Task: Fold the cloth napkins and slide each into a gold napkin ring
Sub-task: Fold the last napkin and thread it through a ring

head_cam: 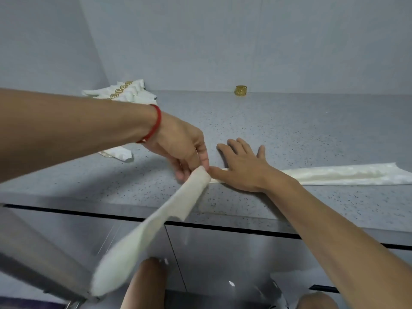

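A long cream napkin (347, 173), folded into a narrow strip, lies along the front of the speckled grey counter (289, 130). My right hand (243, 166) presses flat on the strip near its middle, fingers spread. My left hand (185, 150) pinches the strip just left of that. From this pinch the napkin's free end (156, 221) swings out over the counter edge towards me, blurred. A gold napkin ring (241, 90) stands at the back of the counter by the wall, far from both hands.
Several folded napkins in gold patterned rings (121, 92) lie in the back left corner. Another white napkin (118, 153) shows under my left forearm. Glossy cabinet doors (223, 253) run below the counter edge, and my knees are at the bottom of the view.
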